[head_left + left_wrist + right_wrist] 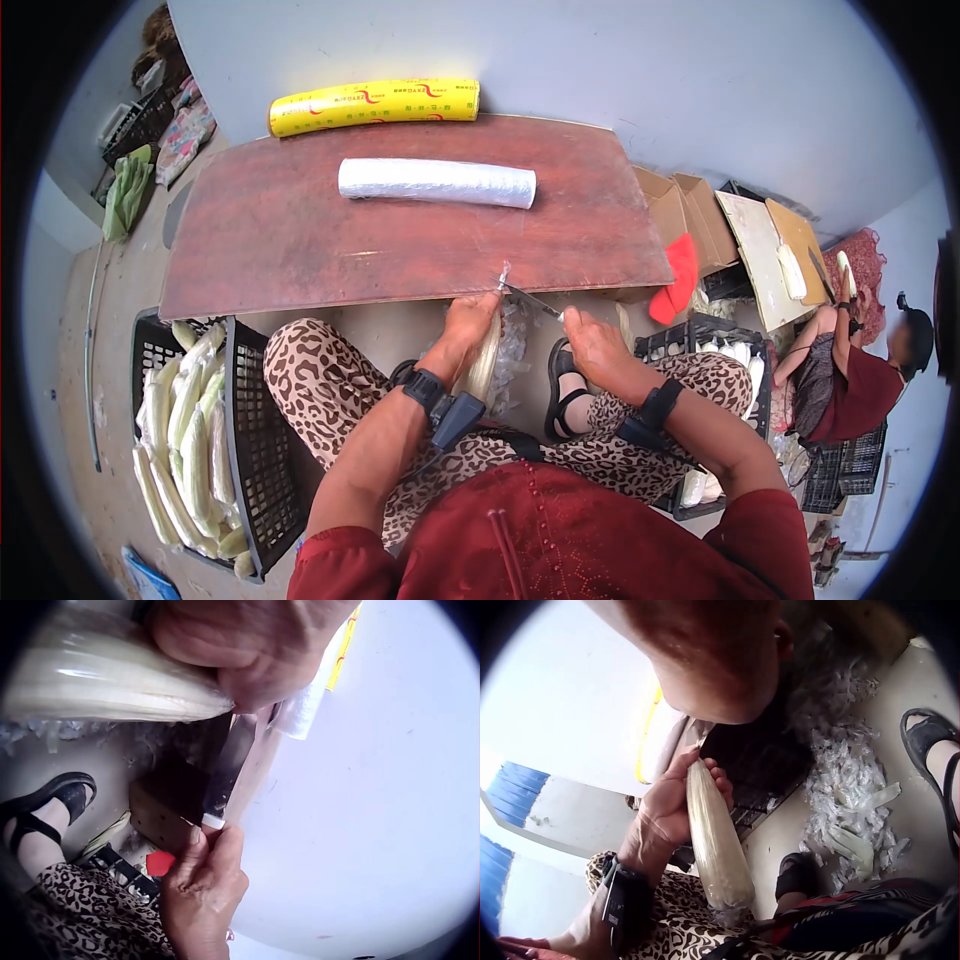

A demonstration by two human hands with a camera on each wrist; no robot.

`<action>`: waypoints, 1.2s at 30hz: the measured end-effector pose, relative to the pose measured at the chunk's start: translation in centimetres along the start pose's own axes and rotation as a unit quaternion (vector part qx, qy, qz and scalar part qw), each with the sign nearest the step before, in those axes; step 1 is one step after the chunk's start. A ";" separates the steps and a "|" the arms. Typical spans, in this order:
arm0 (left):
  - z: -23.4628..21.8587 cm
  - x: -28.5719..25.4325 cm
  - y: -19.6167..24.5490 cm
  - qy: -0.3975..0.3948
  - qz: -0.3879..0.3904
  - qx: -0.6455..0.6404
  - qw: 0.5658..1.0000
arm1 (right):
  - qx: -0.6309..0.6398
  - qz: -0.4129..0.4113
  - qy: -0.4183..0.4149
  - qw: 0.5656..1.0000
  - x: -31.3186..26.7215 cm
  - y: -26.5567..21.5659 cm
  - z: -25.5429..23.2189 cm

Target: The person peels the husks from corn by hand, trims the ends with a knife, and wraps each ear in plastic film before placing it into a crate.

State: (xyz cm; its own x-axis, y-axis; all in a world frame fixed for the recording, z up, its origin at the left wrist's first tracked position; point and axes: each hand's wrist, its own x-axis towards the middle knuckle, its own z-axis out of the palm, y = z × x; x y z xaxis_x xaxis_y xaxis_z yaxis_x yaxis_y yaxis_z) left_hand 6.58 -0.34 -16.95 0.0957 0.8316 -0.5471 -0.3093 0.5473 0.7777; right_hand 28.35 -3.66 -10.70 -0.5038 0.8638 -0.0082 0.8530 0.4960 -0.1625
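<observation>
A pale husked cob in clear film [718, 836] hangs from the left hand [667, 806], whose fingers curl round its narrow tip. In the head view the left hand [470, 325] is at the table's front edge, a twist of film [504, 272] standing above its fingers. The right hand [592, 345] grips a knife [535, 301] by its handle; the blade reaches toward that twist. In the left wrist view the right hand [202, 892] holds the knife [229, 769] with its blade end beside the left hand [247, 645]. Whether the blade touches the film I cannot tell.
A white film roll [437, 183] and a yellow roll [374, 105] lie on the reddish table [270, 230]. Black crates of pale cobs [262, 450] stand at both sides. Film scraps [851, 795] cover the floor below. Another person [865, 385] sits at far right.
</observation>
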 end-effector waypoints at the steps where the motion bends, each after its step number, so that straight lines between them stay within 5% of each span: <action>1: -0.1 0.2 -0.2 -0.005 0.000 0.004 1.000 | -0.001 0.001 -0.008 1.000 -0.5 0.3 -0.3; 7: -0.4 0.6 -1.2 -0.015 0.019 0.034 0.999 | -0.013 0.043 -0.069 0.997 -2.5 1.9 -2.0; 10: -0.2 0.3 -1.6 -0.040 0.015 0.056 0.997 | 0.045 0.019 0.023 0.999 -2.2 1.3 -3.1; 16: 0.2 -0.3 -1.3 -0.080 0.070 0.055 0.993 | 0.232 0.057 0.065 0.969 1.0 0.2 -2.6; 25: 1.5 -4.0 2.1 -0.191 0.099 0.042 0.976 | 0.081 0.182 0.165 0.966 7.1 7.4 -0.1; 28: 1.6 -4.4 2.7 -0.185 0.125 0.063 0.973 | -0.011 0.213 0.110 0.971 6.9 7.9 0.4; 31: 1.4 -4.1 2.7 -0.192 0.148 0.095 0.966 | -0.108 0.091 0.221 0.965 6.0 6.0 -0.5; 32: 1.3 -4.1 2.7 -0.194 0.159 0.103 0.963 | 0.061 0.088 0.182 0.978 6.2 5.1 -1.1; 34: 1.4 -4.1 2.7 -0.199 0.178 0.119 0.956 | 0.389 0.079 0.087 0.914 6.5 2.9 -2.5; 36: 1.7 -4.3 2.8 -0.202 0.190 0.140 0.951 | 0.507 0.106 -0.041 0.855 6.1 0.3 -4.1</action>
State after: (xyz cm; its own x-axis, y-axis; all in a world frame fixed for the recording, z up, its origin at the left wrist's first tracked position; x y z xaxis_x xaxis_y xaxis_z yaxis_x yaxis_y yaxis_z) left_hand 6.91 -2.22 -11.92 0.4004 0.9117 -0.0917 -0.1345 0.1575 0.9783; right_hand 26.11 2.14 -6.79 -0.3963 0.8947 -0.2061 0.3914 -0.0384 -0.9194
